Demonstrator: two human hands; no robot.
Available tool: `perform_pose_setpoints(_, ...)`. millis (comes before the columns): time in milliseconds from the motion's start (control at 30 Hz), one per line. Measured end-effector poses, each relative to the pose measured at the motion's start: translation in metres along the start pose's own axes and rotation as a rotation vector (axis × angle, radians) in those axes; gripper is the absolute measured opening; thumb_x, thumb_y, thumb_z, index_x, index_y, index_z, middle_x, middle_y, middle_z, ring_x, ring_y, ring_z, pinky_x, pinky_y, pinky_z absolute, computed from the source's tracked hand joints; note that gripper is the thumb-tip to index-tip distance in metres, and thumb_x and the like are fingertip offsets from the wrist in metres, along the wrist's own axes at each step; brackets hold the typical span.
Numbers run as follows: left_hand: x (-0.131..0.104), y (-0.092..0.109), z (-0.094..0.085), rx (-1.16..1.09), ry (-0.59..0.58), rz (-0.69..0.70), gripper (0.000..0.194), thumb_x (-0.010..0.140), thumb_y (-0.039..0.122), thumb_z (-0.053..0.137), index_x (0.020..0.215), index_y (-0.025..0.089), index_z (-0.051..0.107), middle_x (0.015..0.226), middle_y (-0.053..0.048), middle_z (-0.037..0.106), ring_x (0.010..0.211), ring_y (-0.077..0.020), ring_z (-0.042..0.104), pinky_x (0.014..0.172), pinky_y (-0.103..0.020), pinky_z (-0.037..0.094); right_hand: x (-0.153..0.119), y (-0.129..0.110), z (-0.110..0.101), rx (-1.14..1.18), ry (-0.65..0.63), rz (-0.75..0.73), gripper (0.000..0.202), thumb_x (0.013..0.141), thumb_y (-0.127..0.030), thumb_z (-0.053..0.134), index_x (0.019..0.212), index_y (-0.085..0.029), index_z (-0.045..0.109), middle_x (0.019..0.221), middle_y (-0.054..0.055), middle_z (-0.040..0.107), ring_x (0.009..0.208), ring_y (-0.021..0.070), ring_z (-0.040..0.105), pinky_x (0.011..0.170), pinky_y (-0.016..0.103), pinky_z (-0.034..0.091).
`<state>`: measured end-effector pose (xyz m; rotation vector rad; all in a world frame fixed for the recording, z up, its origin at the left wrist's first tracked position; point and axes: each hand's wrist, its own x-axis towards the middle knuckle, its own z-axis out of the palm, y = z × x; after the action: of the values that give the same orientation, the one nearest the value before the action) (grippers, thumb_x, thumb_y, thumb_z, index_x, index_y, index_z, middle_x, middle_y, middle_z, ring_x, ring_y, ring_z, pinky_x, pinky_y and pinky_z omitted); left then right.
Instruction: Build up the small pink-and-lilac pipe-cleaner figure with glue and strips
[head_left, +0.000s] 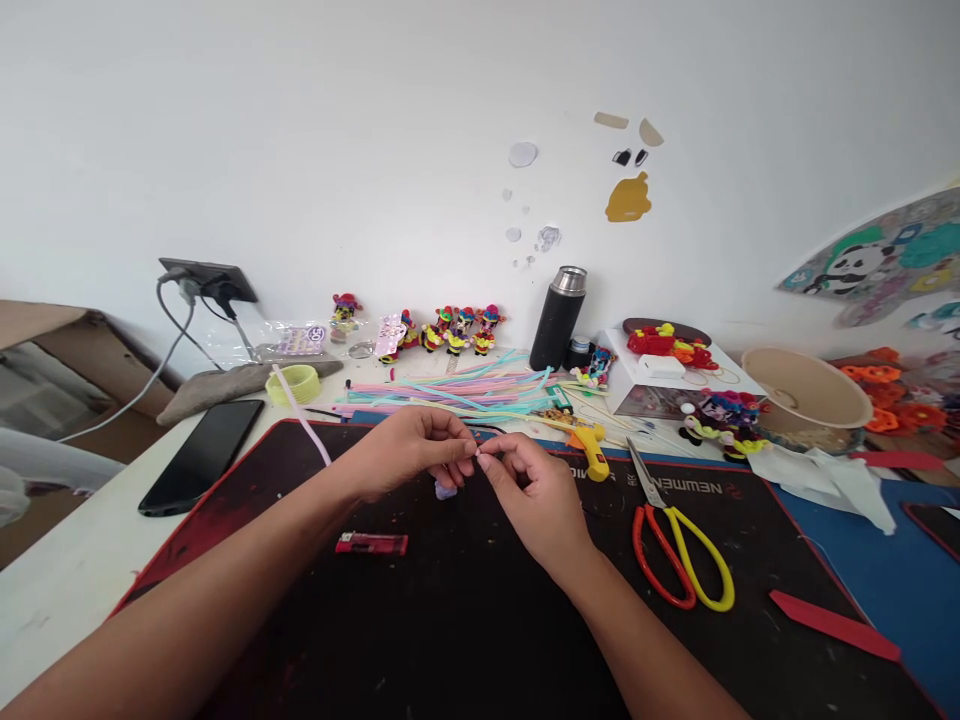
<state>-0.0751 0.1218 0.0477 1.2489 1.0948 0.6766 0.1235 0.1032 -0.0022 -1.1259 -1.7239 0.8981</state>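
My left hand [420, 452] and my right hand [536, 490] meet fingertip to fingertip above the dark desk mat, both closed in a pinch. Between them shows a tiny pale bit of what looks like a lilac pipe cleaner [301, 415], whose long end sticks up behind my left wrist; its middle is hidden. Just below my left fingers is a small fuzzy lilac piece [445, 490]; whether it is joined to the strand I cannot tell. A red lighter [372, 543] lies below my left hand. Scissors [664, 540] with red and yellow handles lie right of my right hand.
Many pastel pipe cleaners [450, 392] lie behind the mat [465, 640], near a yellow glue gun [594, 455]. A black thermos [559, 318] stands by the wall. Small colourful figures [461, 332] line the back. A phone [202, 455] lies left; a beige bowl [806, 385] sits right.
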Motion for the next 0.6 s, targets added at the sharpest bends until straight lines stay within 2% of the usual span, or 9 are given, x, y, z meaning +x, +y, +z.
perform_pose_setpoints(133,0.0023,-0.0024,-0.0003,-0.026,-0.030,-0.007,0.045,0.074,0.054,0.088,0.084,0.013,0.073,0.075,-0.006,0.076,0.062,-0.0146,0.070,0.062,-0.025,0.059,0.0007,0.0000,0.0003,-0.014,0.003,0.001,0.014,0.096,-0.034,0.064,0.092,-0.022,0.070,0.056,-0.008,0.045,0.050,0.0130,0.041,0.052,0.027,0.030)
perform_pose_setpoints(267,0.0026,-0.0036,0.0001,-0.022,-0.045,-0.025,0.049,0.073,0.058,0.088,0.084,0.012,0.074,0.075,-0.006,0.075,0.061,-0.0133,0.069,0.061,-0.024,0.059,0.0002,-0.0028,0.0000,0.006,0.011,-0.008,0.014,0.096,-0.034,0.064,0.092,-0.022,0.069,0.055,-0.009,0.043,0.049,0.0124,0.040,0.052,0.027,0.029)
perform_pose_setpoints(600,0.0020,-0.0057,0.0020,-0.175,-0.048,-0.073,0.048,0.064,0.051,0.095,0.081,0.012,0.073,0.070,-0.003,0.073,0.056,-0.0106,0.066,0.050,-0.017,0.053,0.0001,-0.0040,0.0004,-0.016,0.031,-0.047,0.014,0.095,-0.031,0.062,0.096,-0.020,0.070,0.054,-0.009,0.045,0.047,0.0118,0.041,0.051,0.025,0.031)
